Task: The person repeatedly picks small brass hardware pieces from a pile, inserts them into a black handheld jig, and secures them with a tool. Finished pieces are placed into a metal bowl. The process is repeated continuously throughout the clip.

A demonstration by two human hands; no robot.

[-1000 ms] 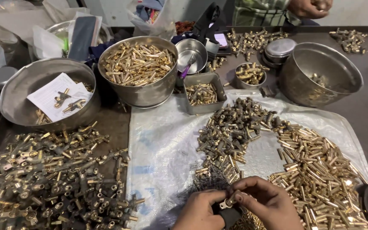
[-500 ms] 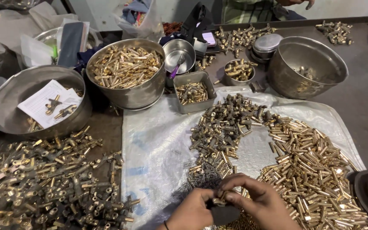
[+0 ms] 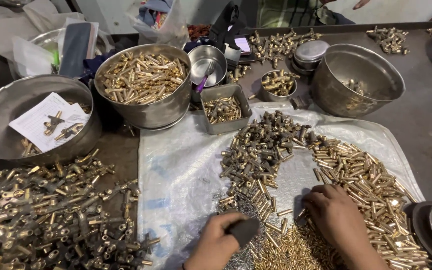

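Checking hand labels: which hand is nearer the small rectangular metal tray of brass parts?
Left. The left hand, gripping a dark tool, sits low, almost straight below the rectangular tray. The right hand rests farther right on the brass pin pile.

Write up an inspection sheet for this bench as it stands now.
Surface: dark table under a white plastic sheet.
Job's things: brass tubes and darker fittings heaped on the sheet.
Clutter: steel bowl of tubes, bowl with paper, square tin, assembled parts pile.
Grippers: left hand holds a dark tool; right hand rests on the tubes.
Cables: nothing seen.
Surroundings: another person's checked clothing across the table.
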